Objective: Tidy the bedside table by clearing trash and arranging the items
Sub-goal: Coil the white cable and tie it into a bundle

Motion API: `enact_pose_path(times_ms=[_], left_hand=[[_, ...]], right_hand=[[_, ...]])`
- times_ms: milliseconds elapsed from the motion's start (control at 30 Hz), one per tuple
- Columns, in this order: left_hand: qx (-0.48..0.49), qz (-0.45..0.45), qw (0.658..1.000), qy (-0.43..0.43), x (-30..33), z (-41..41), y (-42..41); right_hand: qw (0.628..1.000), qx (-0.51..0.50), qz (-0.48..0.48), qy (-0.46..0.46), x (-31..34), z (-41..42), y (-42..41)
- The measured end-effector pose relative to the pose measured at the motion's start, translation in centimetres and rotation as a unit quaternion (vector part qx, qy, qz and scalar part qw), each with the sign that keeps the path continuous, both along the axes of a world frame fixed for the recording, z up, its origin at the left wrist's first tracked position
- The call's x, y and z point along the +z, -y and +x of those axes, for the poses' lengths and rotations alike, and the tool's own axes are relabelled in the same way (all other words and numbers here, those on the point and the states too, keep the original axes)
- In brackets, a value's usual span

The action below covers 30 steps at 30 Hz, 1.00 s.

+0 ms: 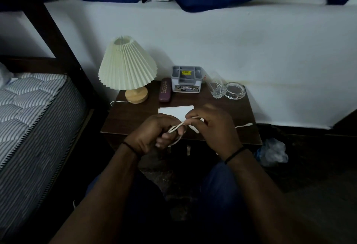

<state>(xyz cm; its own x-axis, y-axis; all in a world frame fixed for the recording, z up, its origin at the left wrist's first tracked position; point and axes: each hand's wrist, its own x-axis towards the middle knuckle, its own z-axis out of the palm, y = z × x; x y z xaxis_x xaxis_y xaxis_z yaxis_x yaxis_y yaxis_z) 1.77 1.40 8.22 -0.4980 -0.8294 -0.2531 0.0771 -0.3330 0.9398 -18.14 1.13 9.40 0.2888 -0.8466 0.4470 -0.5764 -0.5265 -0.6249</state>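
A white cable (178,126) runs between both hands above the front edge of the dark wooden bedside table (222,108). My left hand (154,134) grips folded loops of it. My right hand (214,126) pinches the cable near the loops, and the cable's free end (244,125) trails off to the right on the tabletop. A white folded paper (173,110) lies on the table just behind my hands, partly hidden by them.
At the back of the table stand a pleated cream lamp (126,69), a maroon case (165,92), a grey organiser box (187,79), a drinking glass (216,87) and a glass ashtray (235,90). A bed (29,112) lies left. A plastic bag (273,152) sits on the floor right.
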Motion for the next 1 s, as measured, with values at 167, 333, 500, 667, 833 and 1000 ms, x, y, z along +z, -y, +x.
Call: enact_pose_path(times_ms=[167,333,500,667,833,1000], left_hand=[[-0.069,0.122,0.965,-0.221,0.9,1.0,-0.2],[0.06,0.049,0.927,-0.367,2.3,0.4,-0.2],[0.255,-0.06,0.903,-0.34,2.2,0.2,0.4],[0.353,-0.107,0.902,-0.224,0.4,0.2,0.6],[0.348,-0.191,0.918,-0.006,-0.4,-0.9,0.2],[0.254,-0.26,0.924,0.118,0.2,-1.5,-0.1]], right_hand=[[0.999,-0.035,0.002,0.036,-1.1,-0.5,0.8],[0.993,-0.008,0.111,-0.029,-1.8,0.4,0.5],[0.976,0.055,0.183,-0.103,-1.7,1.8,0.0],[0.969,0.106,0.189,-0.12,-0.9,2.9,-1.2],[0.99,0.069,0.094,-0.085,0.2,3.1,-1.3],[0.998,0.009,0.025,-0.052,0.3,2.3,-1.1]])
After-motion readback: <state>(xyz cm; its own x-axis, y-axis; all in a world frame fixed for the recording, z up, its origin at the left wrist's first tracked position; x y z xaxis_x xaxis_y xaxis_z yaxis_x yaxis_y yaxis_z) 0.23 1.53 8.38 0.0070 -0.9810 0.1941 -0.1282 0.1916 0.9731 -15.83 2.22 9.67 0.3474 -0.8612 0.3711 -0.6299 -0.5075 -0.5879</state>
